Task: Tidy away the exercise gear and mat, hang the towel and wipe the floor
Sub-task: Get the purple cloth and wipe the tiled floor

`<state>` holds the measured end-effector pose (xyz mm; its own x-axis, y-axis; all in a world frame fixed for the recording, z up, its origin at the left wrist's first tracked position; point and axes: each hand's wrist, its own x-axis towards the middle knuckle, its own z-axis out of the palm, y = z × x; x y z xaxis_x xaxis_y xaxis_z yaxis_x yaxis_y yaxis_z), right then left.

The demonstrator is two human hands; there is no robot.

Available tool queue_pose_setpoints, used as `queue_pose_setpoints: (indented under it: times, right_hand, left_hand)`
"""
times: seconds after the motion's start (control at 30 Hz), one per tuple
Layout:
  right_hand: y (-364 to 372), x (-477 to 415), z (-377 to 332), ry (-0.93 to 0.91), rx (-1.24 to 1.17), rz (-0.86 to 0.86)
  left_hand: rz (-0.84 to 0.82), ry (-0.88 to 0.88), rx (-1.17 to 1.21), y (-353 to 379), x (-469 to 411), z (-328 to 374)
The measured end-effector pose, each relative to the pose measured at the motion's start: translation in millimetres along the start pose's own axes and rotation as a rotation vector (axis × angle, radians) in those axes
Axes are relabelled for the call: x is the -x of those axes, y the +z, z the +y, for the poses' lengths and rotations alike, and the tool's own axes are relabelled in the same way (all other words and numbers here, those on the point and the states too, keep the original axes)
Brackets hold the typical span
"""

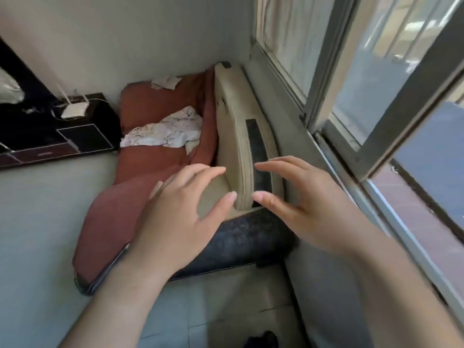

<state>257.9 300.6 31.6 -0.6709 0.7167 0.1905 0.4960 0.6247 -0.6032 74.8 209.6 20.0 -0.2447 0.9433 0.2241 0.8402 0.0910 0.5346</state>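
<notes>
Most remains, I judge: my left grip (185,214) and right grip (308,204), both spread, flank the upright beige folded mat (231,109); beyond them, the crumpled white towel (165,131) lies unhung.

Beige folded mat (233,116): stands on its long edge, stacked layers visible at the near end. That end sits between the thumbs of the left hand (180,212) and right hand (301,209); contact cannot be told. Black strip (256,144) runs along the face on the right-hand side. Dark speckled pad (241,242): lies flat, below both hands. White printed cloth (165,131): crumpled, beyond the left hand, well apart from it.
</notes>
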Motion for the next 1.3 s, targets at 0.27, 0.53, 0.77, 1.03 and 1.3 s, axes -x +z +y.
queue_pose_setpoints:
  times: [0.27,0.53,0.77,1.03,1.3]
  right_hand:
    - [116.9,-38.2,-133.9,-0.178,0.012,-0.141]
    - [268.0,-78.9,-318.2,-0.458,-0.091,-0.317]
    - [357.8,-101.5,-425.1,-0.648,-0.186,-0.442]
    - [413.5,-156.3,-446.0,-0.67,-0.118,-0.497]
    - [473.8,-252.8,-440.4,-0.509,-0.184,-0.417]
  left_hand:
    - [0.151,-0.152,-0.005,-99.9,85.9,-129.0]
    - [0.227,-0.362,-0.166,-235.2,207.3,-261.5]
    - [0.361,-0.588,-0.264,-312.2,298.4,-333.3]
    - [0.174,-0.667,-0.413,-356.6,292.6,-400.5]
    - [0.155,-0.654,-0.324,-372.4,218.4,-514.4]
